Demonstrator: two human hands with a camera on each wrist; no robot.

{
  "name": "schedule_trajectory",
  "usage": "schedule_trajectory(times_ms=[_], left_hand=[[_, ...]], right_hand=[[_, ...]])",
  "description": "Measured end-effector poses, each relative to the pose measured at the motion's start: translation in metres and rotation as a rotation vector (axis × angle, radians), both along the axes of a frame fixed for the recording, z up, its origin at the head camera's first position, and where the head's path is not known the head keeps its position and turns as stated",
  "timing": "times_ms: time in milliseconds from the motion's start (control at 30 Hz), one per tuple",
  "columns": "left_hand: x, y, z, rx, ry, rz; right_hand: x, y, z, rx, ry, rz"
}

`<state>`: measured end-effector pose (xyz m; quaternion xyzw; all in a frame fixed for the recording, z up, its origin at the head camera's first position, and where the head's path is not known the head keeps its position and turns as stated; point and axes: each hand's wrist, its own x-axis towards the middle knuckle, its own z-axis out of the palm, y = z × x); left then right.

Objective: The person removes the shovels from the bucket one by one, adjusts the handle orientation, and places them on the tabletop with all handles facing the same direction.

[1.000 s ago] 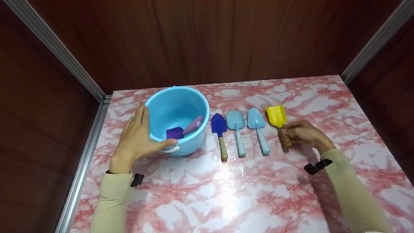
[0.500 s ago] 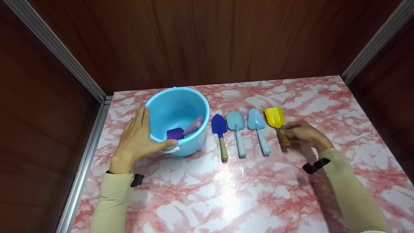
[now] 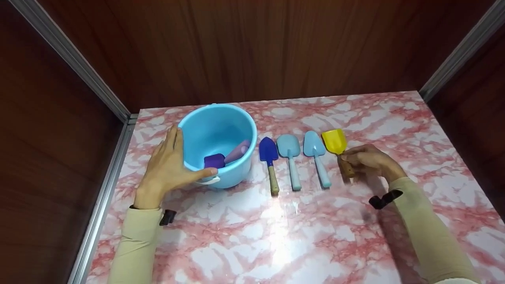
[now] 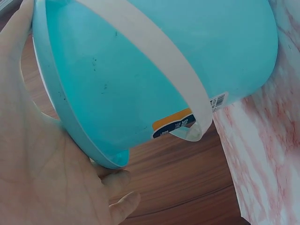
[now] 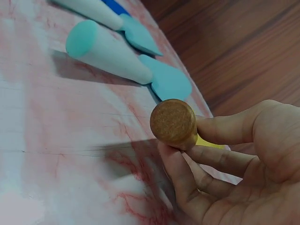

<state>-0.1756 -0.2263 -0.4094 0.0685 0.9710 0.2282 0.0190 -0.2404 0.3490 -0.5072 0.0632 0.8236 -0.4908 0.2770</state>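
Note:
My left hand (image 3: 163, 169) rests spread on the left rim of a light blue bucket (image 3: 236, 173), fingers straight and thumb across the near rim. Inside the bucket lies a purple toy shovel (image 3: 215, 161) with a lilac handle. With thumb and fingers my right hand (image 3: 369, 159) pinches the brown handle of a yellow toy shovel (image 3: 334, 141); in the right wrist view the round handle end (image 5: 172, 119) faces the camera. Left of it lie a pale blue pointed trowel (image 3: 313, 145), a grey-blue rounded shovel (image 3: 288, 146) and a dark blue trowel (image 3: 268, 149) with a tan handle.
The tools and bucket are on a table (image 3: 244, 236) with a red and white marbled top. A brown wood-look panel (image 3: 268, 51) rises behind it, with side panels and metal strips at both sides. The bucket's white carry handle (image 4: 178, 65) hangs down its side.
My right hand has moved slightly to the left with the yellow toy shovel, bringing it closer to the pale blue trowel. My left hand stays on the bucket rim.

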Motion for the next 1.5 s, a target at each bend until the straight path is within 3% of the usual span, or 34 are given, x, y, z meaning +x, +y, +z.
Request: schedule_trajectory(times_ms=[300, 600, 867, 1033, 1267, 1500], left_hand=[[0.001, 0.000, 0.002, 0.002, -0.011, 0.006], [-0.001, 0.000, 0.001, 0.022, 0.005, 0.001], [0.001, 0.000, 0.000, 0.025, -0.018, 0.011], [0.000, 0.001, 0.002, 0.014, -0.017, 0.001], [0.000, 0.003, 0.001, 0.026, -0.019, 0.007], [0.000, 0.001, 0.001, 0.011, -0.012, -0.001]], right_hand=[[-0.001, -0.001, 0.002, 0.007, 0.034, 0.011], [0.008, -0.011, 0.007, 0.159, 0.125, 0.028], [0.008, -0.016, 0.016, 0.240, 0.140, 0.021], [-0.001, -0.021, 0.035, 0.291, 0.170, 0.023], [-0.022, -0.043, 0.079, 0.333, 0.258, 0.076], [-0.036, -0.088, 0.109, 0.363, 0.434, 0.150]])
